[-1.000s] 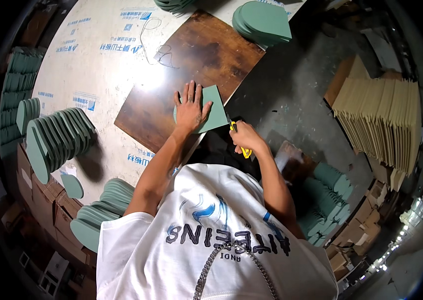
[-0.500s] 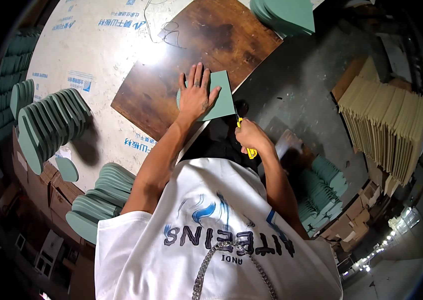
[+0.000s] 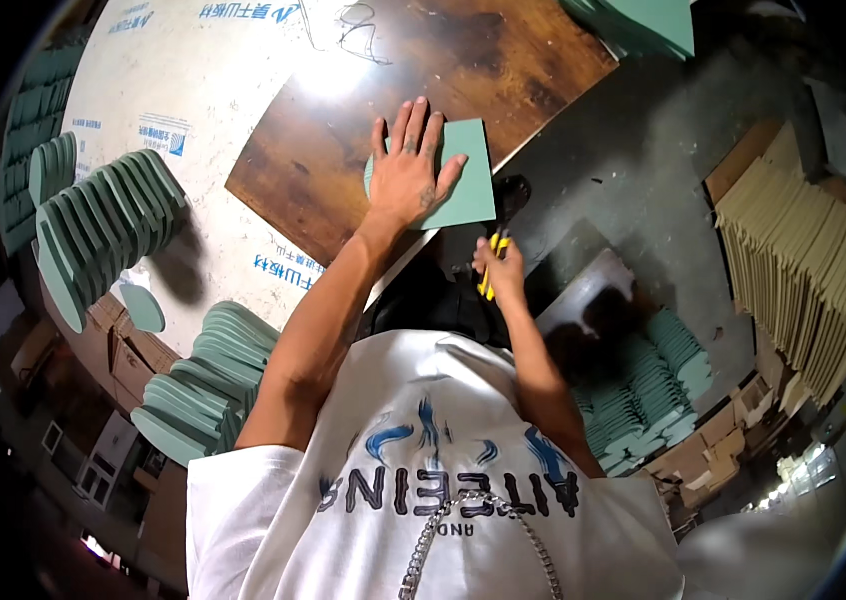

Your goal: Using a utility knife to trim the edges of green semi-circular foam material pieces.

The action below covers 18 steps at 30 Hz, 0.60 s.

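My left hand (image 3: 408, 182) lies flat with spread fingers on a pale green sheet (image 3: 468, 165). The sheet rests on a brown wooden board (image 3: 288, 175), and its lower right corner juts past the table edge. Off that edge, below the corner, my right hand (image 3: 506, 272) is closed around a yellow tool with dark parts, seemingly a utility knife (image 3: 488, 284). The knife is apart from the sheet; its blade is hard to make out against the dark background.
Thick rounded green pieces stand in rows (image 3: 108, 225) (image 3: 213, 375) on the white table (image 3: 233, 235). A loose green piece (image 3: 143, 308) lies between them. More green sheets (image 3: 648, 20) sit at the far right corner. Tan sheets (image 3: 798, 270) and green stacks (image 3: 643, 385) stand right, below the table.
My right hand has moved down and away from the sheet's corner, and the yellow knife has turned in it. My left hand stays pressed on the sheet. The whole view has shifted slightly.
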{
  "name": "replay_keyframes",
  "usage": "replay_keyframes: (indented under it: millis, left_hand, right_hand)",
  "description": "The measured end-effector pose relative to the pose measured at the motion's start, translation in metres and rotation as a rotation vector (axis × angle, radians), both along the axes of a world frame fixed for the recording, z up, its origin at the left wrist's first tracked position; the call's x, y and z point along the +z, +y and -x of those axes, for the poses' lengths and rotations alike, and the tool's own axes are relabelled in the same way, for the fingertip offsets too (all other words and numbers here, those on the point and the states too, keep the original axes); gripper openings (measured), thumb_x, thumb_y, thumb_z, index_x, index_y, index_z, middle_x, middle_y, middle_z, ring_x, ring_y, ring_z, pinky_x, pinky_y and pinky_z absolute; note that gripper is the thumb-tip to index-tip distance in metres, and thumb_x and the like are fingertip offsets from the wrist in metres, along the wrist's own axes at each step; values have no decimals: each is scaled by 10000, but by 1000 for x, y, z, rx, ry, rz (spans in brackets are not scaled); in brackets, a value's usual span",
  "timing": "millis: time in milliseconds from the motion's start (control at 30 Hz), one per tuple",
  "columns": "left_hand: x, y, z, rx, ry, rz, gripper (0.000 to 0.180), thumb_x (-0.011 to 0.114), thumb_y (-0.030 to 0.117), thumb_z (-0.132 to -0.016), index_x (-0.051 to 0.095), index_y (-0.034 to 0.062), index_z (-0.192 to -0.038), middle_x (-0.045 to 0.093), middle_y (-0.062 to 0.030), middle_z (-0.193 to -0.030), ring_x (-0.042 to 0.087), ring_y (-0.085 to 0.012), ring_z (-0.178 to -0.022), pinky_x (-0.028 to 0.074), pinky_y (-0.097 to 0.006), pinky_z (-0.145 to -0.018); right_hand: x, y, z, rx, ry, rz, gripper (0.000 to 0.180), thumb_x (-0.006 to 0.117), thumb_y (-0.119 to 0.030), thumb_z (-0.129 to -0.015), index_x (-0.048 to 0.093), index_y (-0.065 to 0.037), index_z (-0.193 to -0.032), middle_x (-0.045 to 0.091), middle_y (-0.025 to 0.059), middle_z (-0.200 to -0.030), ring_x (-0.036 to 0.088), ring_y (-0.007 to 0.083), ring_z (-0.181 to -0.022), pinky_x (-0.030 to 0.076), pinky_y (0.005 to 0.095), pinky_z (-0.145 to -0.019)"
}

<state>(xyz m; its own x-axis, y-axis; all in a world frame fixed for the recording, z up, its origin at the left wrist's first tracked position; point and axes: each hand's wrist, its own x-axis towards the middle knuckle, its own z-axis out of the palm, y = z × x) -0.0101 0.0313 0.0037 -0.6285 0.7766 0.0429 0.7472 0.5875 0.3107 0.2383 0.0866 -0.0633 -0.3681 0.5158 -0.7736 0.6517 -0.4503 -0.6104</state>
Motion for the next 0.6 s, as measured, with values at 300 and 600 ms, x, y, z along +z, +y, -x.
replay_keyframes:
  millis: [300,600]
  left_hand:
    - [-1,-4,2,79,8,-85,648,550,499,-999,493,44,-1458,383,-240,-1568,350,-428,-1442,246,-585,-1177]
    - [49,-2,12,486,-901,-688,692,450,559,-1058,518,-27,-1420,666,-200,-1224,594,-346,-1184,477,-505,-1007]
  right_hand:
    - [85,-1,82,-369,332,-102,436,745,-85,-935,627,57,-1330,683,26,-846,625,96,-697,491,239,-652]
    - [185,43,119,179,681,-1111,215,756,-47,-853,726,-44,-1066,700,134,-867,690,307,-707,560,355,-653]
